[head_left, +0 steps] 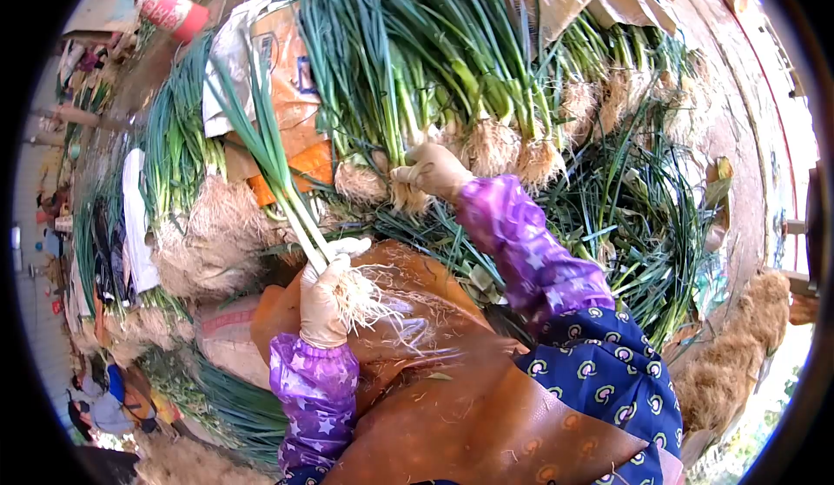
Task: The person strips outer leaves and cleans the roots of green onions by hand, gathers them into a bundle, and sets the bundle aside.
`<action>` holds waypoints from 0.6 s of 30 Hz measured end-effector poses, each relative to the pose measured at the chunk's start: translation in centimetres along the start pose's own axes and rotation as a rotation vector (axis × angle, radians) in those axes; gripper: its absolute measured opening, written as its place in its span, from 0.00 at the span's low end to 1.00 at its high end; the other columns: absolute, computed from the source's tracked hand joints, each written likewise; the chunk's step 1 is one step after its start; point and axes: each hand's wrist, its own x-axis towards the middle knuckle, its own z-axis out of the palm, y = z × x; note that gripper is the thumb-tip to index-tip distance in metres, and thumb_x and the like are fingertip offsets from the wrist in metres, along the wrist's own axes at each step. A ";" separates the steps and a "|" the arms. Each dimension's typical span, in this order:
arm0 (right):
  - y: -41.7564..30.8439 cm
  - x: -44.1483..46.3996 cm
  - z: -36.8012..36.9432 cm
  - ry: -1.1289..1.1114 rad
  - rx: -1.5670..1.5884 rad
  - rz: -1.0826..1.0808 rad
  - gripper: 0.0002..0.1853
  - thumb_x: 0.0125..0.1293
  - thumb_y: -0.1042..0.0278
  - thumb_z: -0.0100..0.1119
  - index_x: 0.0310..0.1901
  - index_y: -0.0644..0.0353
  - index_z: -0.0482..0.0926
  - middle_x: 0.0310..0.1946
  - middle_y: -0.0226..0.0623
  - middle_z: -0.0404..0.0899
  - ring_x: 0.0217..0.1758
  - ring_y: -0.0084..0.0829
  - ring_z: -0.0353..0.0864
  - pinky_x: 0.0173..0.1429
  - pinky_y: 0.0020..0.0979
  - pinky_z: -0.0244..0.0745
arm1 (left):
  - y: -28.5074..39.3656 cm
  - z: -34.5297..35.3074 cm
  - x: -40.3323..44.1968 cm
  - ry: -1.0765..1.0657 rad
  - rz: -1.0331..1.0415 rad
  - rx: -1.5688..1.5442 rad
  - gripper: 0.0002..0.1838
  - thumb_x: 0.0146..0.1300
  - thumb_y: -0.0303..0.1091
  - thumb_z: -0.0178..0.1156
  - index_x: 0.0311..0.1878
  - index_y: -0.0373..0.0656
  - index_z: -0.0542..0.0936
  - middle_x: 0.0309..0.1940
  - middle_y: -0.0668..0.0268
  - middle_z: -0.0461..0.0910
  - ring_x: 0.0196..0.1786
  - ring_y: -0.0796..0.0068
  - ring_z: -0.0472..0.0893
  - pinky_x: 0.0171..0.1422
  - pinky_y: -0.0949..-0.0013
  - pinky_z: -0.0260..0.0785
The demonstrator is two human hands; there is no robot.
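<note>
My left hand [327, 298], in a pale glove, is closed around a few green onions [291, 191] just above their stringy roots, over a brown apron [452, 381]. The long leaves point up and to the left. My right hand [433, 172], gloved too, reaches to the bottom of a large pile of green onions [434, 59], its fingers closed around the lower stalk of one near the white roots. Purple sleeves with stars cover both forearms.
Loose green leaves [643, 198] lie in a heap at the right. More onions with roots [208, 233] stand at the left beside an orange-and-white bag [287, 77]. A red cup-like container [176, 13] is at the upper left. People [113, 407] are in the far left background.
</note>
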 end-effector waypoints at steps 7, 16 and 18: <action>-4.3 -8.7 3.6 -0.279 0.965 0.020 0.08 0.60 0.66 0.63 0.34 0.63 0.78 0.23 0.30 0.78 0.20 0.18 0.73 0.23 0.19 0.66 | -3.7 0.5 0.5 -0.250 -0.361 -0.075 0.10 0.64 0.29 0.52 0.47 0.38 0.72 0.34 0.62 0.78 0.26 0.75 0.77 0.23 0.75 0.72; -4.6 -8.7 4.1 -0.123 1.222 -0.098 0.07 0.63 0.68 0.58 0.41 0.57 0.78 0.32 0.23 0.78 0.33 0.16 0.73 0.36 0.22 0.71 | -4.9 -0.9 1.5 -0.101 -0.345 -0.304 0.10 0.66 0.32 0.51 0.47 0.39 0.73 0.31 0.61 0.79 0.24 0.72 0.77 0.23 0.72 0.72; -4.4 -9.6 4.7 -0.191 1.469 -0.146 0.08 0.66 0.62 0.54 0.35 0.56 0.75 0.27 0.24 0.75 0.26 0.15 0.71 0.31 0.22 0.69 | -4.8 -0.5 2.3 -0.030 -0.313 -0.359 0.08 0.65 0.30 0.53 0.44 0.38 0.75 0.25 0.65 0.77 0.19 0.75 0.76 0.19 0.74 0.70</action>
